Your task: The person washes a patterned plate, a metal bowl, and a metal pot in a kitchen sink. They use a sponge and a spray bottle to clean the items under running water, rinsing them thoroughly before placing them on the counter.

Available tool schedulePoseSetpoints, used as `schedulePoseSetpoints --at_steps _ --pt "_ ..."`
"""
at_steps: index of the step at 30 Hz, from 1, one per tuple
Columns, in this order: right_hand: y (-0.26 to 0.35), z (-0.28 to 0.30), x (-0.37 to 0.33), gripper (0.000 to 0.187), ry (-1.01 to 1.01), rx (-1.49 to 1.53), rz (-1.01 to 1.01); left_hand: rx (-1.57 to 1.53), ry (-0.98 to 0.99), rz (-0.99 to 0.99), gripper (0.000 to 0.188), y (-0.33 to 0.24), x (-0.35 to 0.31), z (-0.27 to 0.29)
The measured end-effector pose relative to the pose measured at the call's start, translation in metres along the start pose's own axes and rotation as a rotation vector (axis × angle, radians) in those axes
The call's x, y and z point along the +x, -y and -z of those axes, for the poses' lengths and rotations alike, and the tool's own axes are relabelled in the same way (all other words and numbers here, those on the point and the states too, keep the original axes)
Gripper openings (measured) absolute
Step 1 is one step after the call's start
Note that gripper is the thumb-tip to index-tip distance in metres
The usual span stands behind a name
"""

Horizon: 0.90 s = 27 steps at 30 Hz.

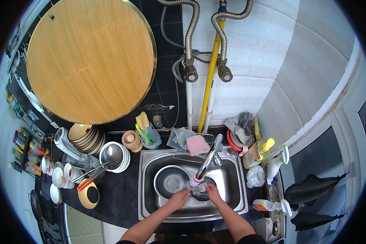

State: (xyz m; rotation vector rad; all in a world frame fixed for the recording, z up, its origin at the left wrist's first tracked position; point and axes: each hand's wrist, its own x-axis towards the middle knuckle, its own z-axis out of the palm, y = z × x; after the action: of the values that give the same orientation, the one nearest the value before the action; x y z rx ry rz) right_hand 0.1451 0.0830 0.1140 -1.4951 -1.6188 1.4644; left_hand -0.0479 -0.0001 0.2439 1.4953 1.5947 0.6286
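Note:
Both my hands are in the stainless steel sink [145, 203], under the end of the faucet [210, 159]. A clear, see-through item [198, 188] is between them, and its exact kind is hard to make out. My left hand [179, 198] has its fingers closed at the item's left side. On the right side, my right hand [212, 192] pinches it with bent fingers. Left of my hands, a round metal basin [171, 182] sits in the sink. Something dark and round [207, 182] shows behind and beneath the item, partly covered.
A wire rack with a pink cloth [197, 145] stands behind the sink. To the right are a yellow-capped soap bottle [256, 154] and spray bottles [268, 205]. Stacked bowls [124, 159], a ladle [112, 154] and an orange-handled utensil [85, 184] crowd the left counter.

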Motion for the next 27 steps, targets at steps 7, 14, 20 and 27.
schedulePoseSetpoints --at_steps 7,14,20,27 --pt "0.097 0.021 -0.027 0.015 0.093 0.582 -0.079 -0.201 -0.352 -0.280 0.046 -0.012 0.063 -0.023" --pt "0.095 0.006 -0.021 0.019 0.126 0.808 -0.213 0.222 -0.311 -0.324 0.042 -0.009 0.086 -0.035" --pt "0.086 0.011 -0.024 0.024 0.032 1.267 -0.267 0.545 -0.288 -0.413 0.048 -0.041 0.038 -0.026" --pt "0.073 0.022 -0.045 0.029 0.019 1.375 -0.293 -0.387 -0.231 -0.109 0.073 0.034 0.070 -0.027"
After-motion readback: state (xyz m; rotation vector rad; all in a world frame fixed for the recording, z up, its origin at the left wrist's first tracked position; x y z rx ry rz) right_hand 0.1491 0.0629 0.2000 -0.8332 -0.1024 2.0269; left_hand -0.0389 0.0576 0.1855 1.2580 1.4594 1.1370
